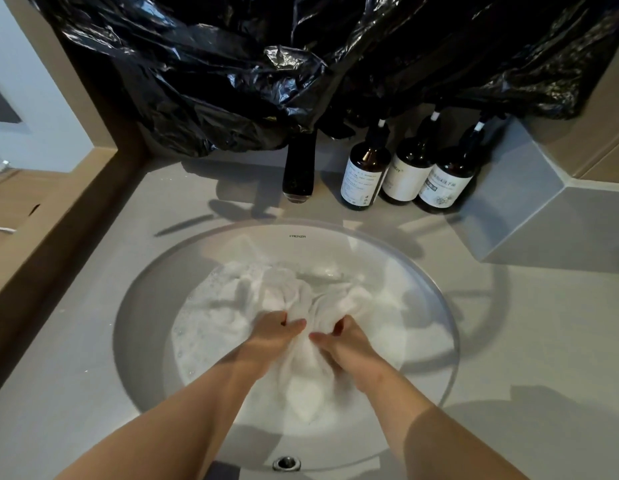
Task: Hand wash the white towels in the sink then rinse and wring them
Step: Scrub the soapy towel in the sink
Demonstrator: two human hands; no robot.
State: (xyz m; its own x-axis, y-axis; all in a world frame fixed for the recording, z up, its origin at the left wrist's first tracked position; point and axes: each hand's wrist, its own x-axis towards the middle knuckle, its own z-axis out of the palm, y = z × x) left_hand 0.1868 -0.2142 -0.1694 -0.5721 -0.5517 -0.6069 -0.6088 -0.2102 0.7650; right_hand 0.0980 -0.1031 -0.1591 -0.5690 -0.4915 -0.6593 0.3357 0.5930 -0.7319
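Note:
A white towel (301, 299) lies bunched in soapy water inside the round white sink (252, 237). My left hand (273, 336) grips a fold of the towel at the middle of the basin. My right hand (346, 344) grips the same towel just to the right, thumbs almost touching. Cloth bulges up between and beyond both hands, and more of it hangs down between my wrists. Foam (204, 306) covers the water on the left side. Whether more than one towel is in the water I cannot tell.
A black faucet (300, 168) stands behind the basin. Three brown pump bottles (363, 174) (410, 171) (446, 181) stand to its right. Black plastic sheeting (266, 64) hangs over the wall above. The grey countertop (93, 306) surrounds the sink; an overflow hole (286, 463) sits at the near rim.

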